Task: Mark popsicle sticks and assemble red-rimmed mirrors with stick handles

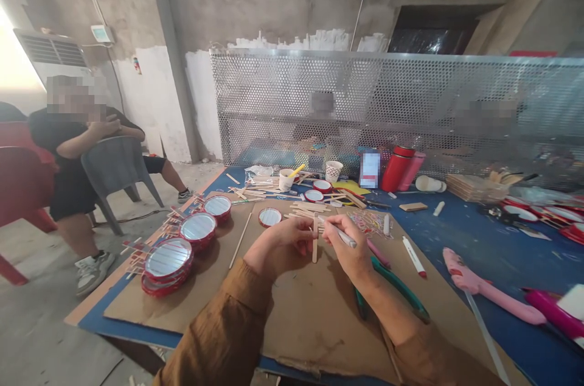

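Over the cardboard sheet (pixel 292 325), my left hand (pixel 292 243) is closed on a wooden craft stick (pixel 314 249), which stands nearly upright in the picture. A white marker (pixel 345 237) is gripped in my right hand (pixel 349 246), its front end close to the stick's upper part. Whether the marker touches the stick I cannot tell. Under my right forearm lie green-handled pliers (pixel 401 291), partly covered. A small round red-rimmed drum (pixel 270 217) lies just beyond my left hand, with loose craft sticks (pixel 308 207) beside it.
Stacked red drums (pixel 168 261) with sticks line the left side. Rubber bands (pixel 367 221), a red-tipped marker (pixel 414 257) and a pink glue gun (pixel 483 288) lie rightward. Paper cups (pixel 286 180) and a red bottle (pixel 398 168) stand before a perforated metal screen (pixel 283 87). A person (pixel 86 148) sits at left.
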{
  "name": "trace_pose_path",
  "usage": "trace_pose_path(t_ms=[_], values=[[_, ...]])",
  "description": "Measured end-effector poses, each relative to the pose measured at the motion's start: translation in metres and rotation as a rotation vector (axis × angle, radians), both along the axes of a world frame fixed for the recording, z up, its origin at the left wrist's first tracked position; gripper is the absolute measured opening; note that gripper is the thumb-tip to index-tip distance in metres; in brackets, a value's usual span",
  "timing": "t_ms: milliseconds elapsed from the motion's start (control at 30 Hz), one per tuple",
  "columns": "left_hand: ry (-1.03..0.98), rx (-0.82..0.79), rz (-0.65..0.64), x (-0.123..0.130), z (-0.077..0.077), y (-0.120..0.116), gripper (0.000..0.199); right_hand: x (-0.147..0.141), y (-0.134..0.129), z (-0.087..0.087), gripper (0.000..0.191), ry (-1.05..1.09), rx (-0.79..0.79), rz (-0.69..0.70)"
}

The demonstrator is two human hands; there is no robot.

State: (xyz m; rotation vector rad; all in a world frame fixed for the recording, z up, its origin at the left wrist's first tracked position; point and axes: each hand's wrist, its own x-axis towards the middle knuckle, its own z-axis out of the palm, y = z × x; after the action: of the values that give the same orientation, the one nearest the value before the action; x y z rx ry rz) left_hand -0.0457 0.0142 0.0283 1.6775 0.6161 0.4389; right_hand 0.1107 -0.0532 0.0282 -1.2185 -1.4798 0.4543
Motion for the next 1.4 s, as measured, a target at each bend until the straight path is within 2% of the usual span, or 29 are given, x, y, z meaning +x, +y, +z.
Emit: trace_pose_path(t_ms=[333,767,1100,1400], values=[[0.008,-0.016,0.011,0.0001,0.0025,-0.0014,0.047,-0.0030,-0.0027,0.0061,0.019,-0.031,0.020,0.017],[0.001,-0.028,0.002,-0.0009,0.0054,-0.0033,0.037,-0.0011,-0.0032,0.0051,0.025,0.020,0.021,0.000],[0.003,-0.018,0.015,-0.0005,0.0041,-0.0028,0.038,-0.0018,-0.0001,0.0022,0.023,0.006,0.033,0.048],[0.012,-0.012,0.017,-0.0011,0.0069,-0.0048,0.039,-0.0016,-0.0017,0.0043,0.026,0.024,0.018,-0.007]])
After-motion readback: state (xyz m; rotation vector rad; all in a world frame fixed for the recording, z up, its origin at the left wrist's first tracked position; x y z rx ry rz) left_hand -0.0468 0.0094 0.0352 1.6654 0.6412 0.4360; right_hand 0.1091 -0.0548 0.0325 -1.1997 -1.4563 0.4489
